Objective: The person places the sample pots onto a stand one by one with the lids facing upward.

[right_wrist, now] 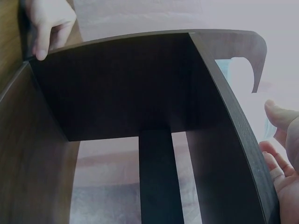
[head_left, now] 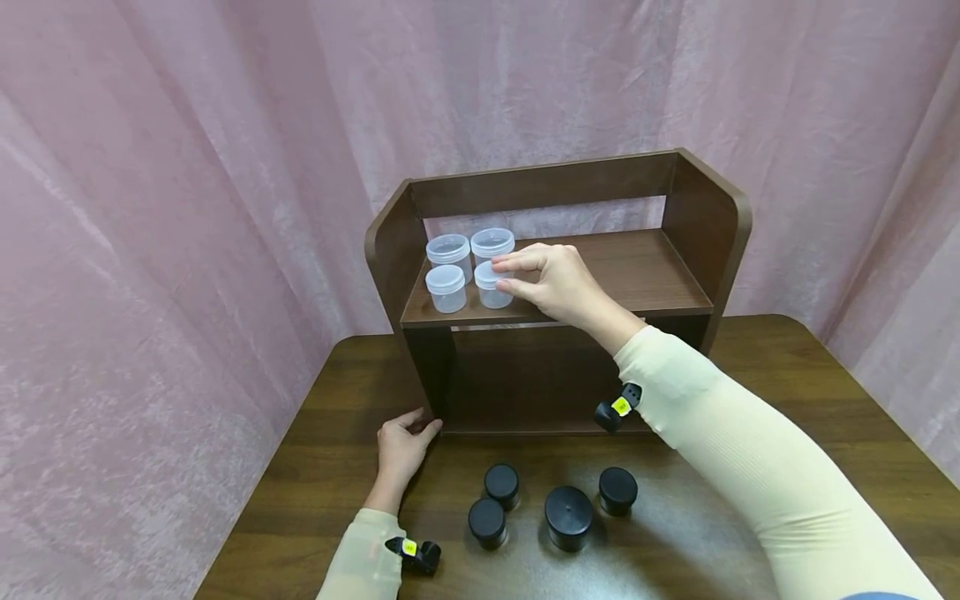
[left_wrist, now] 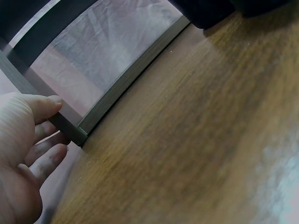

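A small brown two-tier desk shelf (head_left: 622, 262) stands on the table. On the left of its upper board, translucent plastic jars with whitish lids stand in two rows. My right hand (head_left: 562, 283) holds the front right jar (head_left: 491, 297) between thumb and fingers; that jar stands beside the front left jar (head_left: 447, 292). Glare hides most of it in the right wrist view. Low at the left, my left hand (head_left: 402, 450) grips the front bottom corner of the shelf's side panel (left_wrist: 67, 128), thumb on one face and fingers on the other.
Several jars with black lids stand on the table in front of the shelf, among them a larger one (head_left: 568, 517) and a smaller one (head_left: 618, 490) to its right. A pink curtain (head_left: 525, 100) hangs behind. The shelf's right side panel (head_left: 708, 225) rises above the upper board.
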Demonstrator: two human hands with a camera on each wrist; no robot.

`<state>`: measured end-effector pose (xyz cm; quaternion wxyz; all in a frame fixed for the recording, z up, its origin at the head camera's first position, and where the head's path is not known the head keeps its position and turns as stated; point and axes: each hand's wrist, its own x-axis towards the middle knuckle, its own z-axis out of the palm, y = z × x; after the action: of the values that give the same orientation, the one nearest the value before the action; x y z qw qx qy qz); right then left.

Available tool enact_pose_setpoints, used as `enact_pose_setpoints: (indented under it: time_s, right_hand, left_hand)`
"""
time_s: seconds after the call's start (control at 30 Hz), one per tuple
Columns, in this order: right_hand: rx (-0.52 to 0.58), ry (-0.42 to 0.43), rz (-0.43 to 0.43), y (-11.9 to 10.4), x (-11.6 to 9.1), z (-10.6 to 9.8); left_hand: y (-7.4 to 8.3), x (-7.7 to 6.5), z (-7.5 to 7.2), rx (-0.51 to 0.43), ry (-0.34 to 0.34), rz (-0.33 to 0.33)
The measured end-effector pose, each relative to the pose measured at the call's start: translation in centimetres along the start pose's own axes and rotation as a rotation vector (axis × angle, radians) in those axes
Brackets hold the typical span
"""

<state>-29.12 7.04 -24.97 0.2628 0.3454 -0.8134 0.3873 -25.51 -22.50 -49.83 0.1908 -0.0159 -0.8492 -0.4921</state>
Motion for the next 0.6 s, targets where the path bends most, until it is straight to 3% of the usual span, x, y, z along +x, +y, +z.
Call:
enact_pose_setpoints:
  time_s: [0.6]
  right_hand:
    - [0.027, 0.004, 0.023, -0.29, 0.44, 0.51]
  left_hand:
    - [0.01, 0.16, -0.34, 0.005, 0.002, -0.013]
